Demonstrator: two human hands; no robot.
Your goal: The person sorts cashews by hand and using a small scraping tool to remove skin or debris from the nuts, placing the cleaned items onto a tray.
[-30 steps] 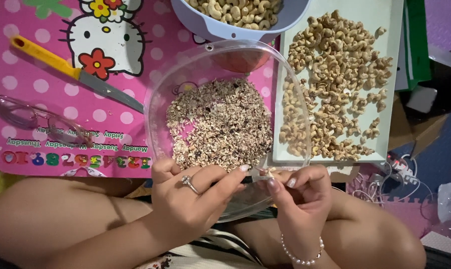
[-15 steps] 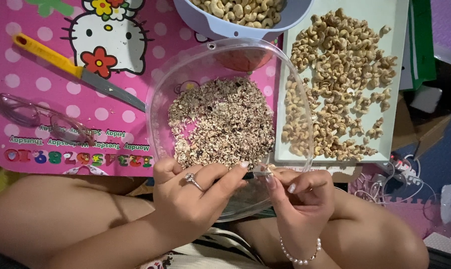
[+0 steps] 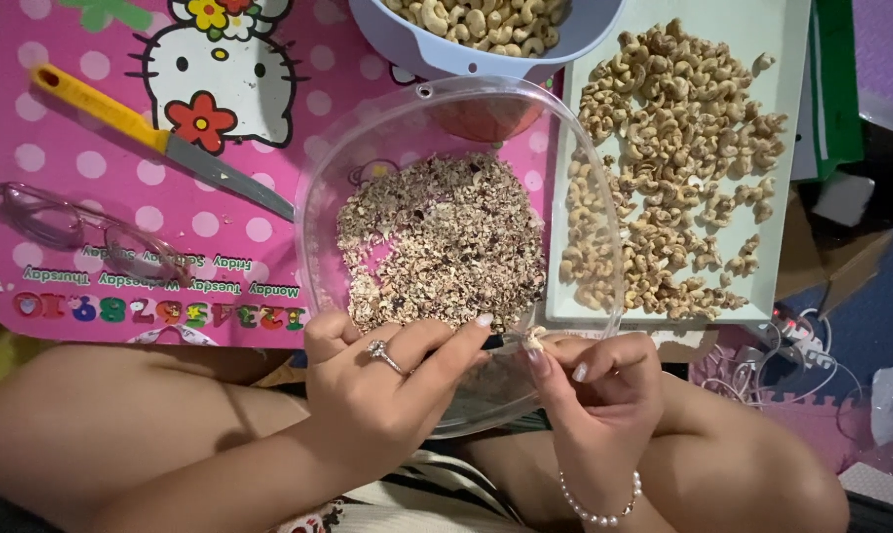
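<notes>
My left hand, with a ring on one finger, pinches a thin dark blade over the near rim of a clear plastic bowl. My right hand, with a bead bracelet at the wrist, holds a single cashew nut at its fingertips, touching the blade's tip. The bowl holds a heap of brownish nut skins. Both hands hover above my lap.
A pale tray spread with unpeeled cashews lies right of the bowl. A blue bowl of cashews stands at the back. A yellow-handled knife and glasses lie on the pink cartoon-print table. Cables lie at right.
My hands stay together at the bowl's near rim. The fingers have shifted slightly around the nut, and the view has drifted a little.
</notes>
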